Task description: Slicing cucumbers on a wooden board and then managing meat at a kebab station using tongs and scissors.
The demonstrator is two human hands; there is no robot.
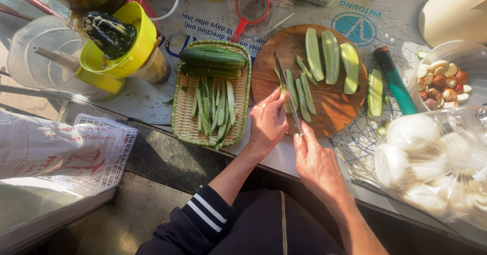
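Observation:
My right hand (315,159) grips the handle of a long knife (286,87), whose blade lies along a cucumber strip on the round wooden cutting board (335,110). My left hand (267,123) steadies the near end of that cucumber strip (291,90) with its fingertips. Thin cut strips (303,90) lie beside the blade. Three cucumber halves (331,55) rest cut side up at the board's far side.
A woven tray (183,118) holds two whole cucumbers (212,58) and several peel strips. A green-handled peeler (395,82) and a cucumber half (375,93) lie right of the board. A bowl of garlic (444,80), bagged white bulbs (436,164) and a yellow juicer (119,42) stand around.

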